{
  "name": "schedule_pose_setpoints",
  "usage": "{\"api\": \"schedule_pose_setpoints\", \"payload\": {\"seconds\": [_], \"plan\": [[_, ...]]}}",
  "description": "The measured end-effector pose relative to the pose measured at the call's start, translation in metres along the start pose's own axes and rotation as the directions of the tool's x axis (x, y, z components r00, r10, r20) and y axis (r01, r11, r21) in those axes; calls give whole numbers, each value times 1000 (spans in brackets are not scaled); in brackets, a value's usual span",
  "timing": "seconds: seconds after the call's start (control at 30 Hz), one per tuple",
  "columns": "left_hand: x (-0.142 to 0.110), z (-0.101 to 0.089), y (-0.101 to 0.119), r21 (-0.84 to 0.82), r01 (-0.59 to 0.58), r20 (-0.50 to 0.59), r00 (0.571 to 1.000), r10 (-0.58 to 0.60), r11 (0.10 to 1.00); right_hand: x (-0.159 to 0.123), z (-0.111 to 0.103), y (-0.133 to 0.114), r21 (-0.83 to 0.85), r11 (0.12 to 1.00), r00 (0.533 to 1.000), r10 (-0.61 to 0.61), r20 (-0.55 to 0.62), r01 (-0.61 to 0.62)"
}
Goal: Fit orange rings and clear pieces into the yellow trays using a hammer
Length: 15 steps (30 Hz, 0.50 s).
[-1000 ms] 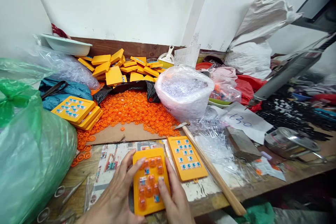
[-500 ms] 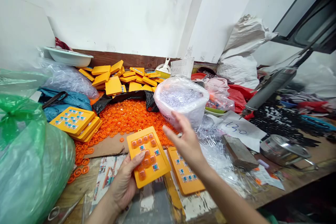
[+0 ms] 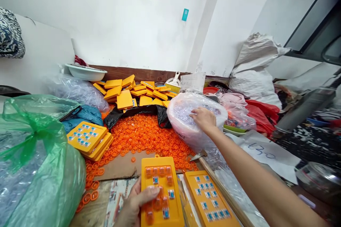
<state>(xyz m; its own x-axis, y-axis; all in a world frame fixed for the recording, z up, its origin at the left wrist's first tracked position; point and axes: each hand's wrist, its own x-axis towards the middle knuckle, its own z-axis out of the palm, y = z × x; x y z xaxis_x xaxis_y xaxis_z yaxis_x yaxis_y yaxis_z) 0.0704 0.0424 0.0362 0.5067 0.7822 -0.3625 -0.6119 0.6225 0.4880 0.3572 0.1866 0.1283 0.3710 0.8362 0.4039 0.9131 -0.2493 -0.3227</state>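
My left hand (image 3: pixel 140 198) grips a flat yellow-orange plastic panel (image 3: pixel 174 181), thumb across its front. Several see-through orange caps sit on the panel, beside small blue-and-clear pieces in its openings. My right hand (image 3: pixel 204 118) is at the mouth of a white plastic bag (image 3: pixel 183 135) full of small clear plastic pieces (image 3: pixel 182 111). Its fingers are bent and drawn together among the pieces; what they hold is too small to make out. A second yellow-orange panel (image 3: pixel 214 200) with blue-and-clear pieces lies on the table, right of the held one.
Loose orange rings (image 3: pixel 138 133) spread behind the held panel. Stacked panels (image 3: pixel 87 136) lie at left, beside a large green bag (image 3: pixel 66 181). More yellow panels (image 3: pixel 124 99) are heaped near the wall. A hammer (image 3: pixel 223 191) lies under my right forearm.
My right hand has moved from beside the held panel, fingers spread, up into the bag of clear pieces, its fingers now drawn together. The view has shifted; the held panel stands more upright.
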Motion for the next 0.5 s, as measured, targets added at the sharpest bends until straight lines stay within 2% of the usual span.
{"api": "schedule_pose_setpoints", "payload": {"seconds": [0.1, 0.17, 0.27, 0.37, 0.43, 0.5], "plan": [[-1, 0, 1, -7, 4, -12, 1000, -4, 1000, -12, -9, -7, 219, 976, 995, 23, -97, -1], [-2, 1, 3, -25, -9, -46, 999, 8, 1000, -34, -14, -20, 394, 919, 995, 18, -102, 24], [-2, 3, 4, -77, -13, -96, 995, 5, 997, -91, -14, -46, 622, 781, 994, -100, 36, 56], [-1, 3, 4, -130, 23, -78, 996, -33, 991, -155, -7, -68, 769, 639, 958, -231, 170, 18], [1, 2, 3, -129, 43, -54, 997, -50, 991, -187, -2, -74, 815, 578, 948, -235, 216, -43], [2, 1, 2, -108, 46, -54, 997, -52, 993, -208, 4, -72, 848, 512, 963, -133, 234, -136]]}}
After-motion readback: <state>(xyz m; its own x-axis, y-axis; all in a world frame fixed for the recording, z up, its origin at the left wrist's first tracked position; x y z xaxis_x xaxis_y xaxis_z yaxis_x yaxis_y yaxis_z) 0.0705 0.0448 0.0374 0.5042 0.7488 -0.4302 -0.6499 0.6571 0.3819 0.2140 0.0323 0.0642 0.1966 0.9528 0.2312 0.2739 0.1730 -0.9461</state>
